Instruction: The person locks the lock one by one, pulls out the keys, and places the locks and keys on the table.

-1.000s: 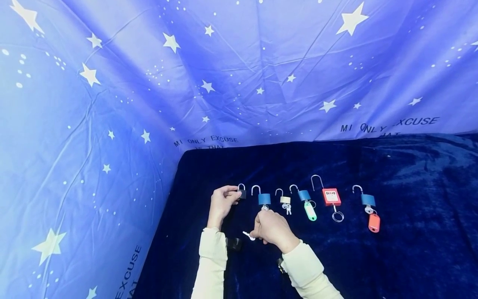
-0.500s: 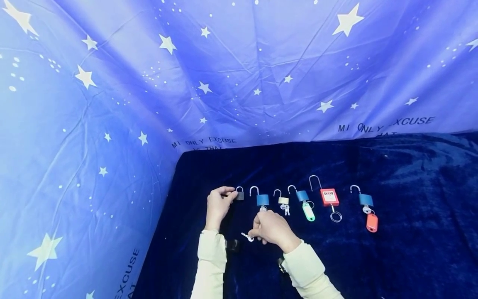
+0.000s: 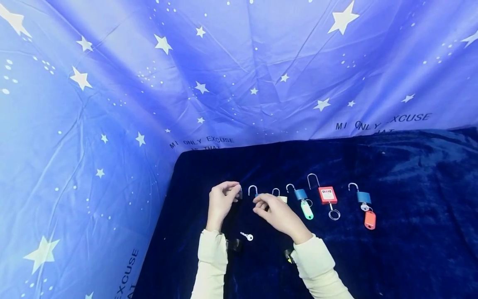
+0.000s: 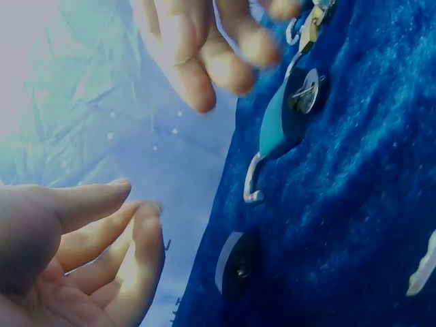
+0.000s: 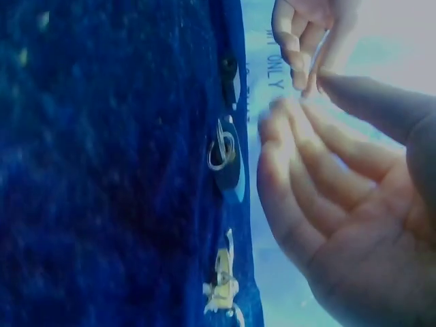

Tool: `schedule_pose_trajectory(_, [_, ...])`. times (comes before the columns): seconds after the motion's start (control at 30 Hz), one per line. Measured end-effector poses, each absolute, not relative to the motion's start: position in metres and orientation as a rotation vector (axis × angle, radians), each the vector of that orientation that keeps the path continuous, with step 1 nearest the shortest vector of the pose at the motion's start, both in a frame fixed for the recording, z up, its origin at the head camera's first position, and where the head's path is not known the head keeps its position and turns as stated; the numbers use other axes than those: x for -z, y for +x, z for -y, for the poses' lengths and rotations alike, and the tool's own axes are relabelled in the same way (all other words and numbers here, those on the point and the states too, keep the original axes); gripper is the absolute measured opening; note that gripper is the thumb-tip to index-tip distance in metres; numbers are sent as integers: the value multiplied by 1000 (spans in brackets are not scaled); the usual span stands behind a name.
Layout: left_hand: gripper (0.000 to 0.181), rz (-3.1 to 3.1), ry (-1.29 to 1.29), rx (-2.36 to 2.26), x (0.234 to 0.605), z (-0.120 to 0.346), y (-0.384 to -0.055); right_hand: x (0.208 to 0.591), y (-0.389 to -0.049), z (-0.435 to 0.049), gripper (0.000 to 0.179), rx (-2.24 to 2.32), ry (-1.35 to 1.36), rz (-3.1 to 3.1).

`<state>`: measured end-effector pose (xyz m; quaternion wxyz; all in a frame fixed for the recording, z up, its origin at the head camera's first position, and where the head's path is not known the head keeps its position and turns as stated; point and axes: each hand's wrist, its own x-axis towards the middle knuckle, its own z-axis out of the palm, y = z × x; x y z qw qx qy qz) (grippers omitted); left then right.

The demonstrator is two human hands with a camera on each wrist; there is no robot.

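Note:
My left hand hovers by the small dark padlock at the left end of the row. In the left wrist view, that padlock lies on the cloth, apart from the loosely bent fingers, which hold nothing. My right hand is raised over the blue padlock and the brass padlock, partly covering both in the head view. Its fingers are relaxed, with nothing between them, as the right wrist view also shows. A loose silver key lies on the cloth below the hands.
Further right lie a blue padlock with a green tag, a red padlock with a key ring, and another blue padlock with an orange tag. Dark blue velvet covers the table; a starry curtain hangs behind.
My right hand has let go of the silver key and moved up and slightly right. My left hand has let go of the dark padlock and lifted slightly. The head view has shifted a little.

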<state>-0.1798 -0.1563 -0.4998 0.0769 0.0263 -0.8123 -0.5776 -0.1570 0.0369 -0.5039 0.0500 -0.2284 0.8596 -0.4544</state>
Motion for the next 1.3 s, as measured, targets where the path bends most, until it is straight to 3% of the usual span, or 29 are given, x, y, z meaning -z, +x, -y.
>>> schedule_pose_trajectory(0.37, [20,2547,81,1841,508,140,-178,510,-162,-47,38,1387,-425,-2713])
schedule_pose_trajectory(1.3, [20,2691,241,1466,515,110,-170,514,-165,-42,26,1632,-164,-2617])
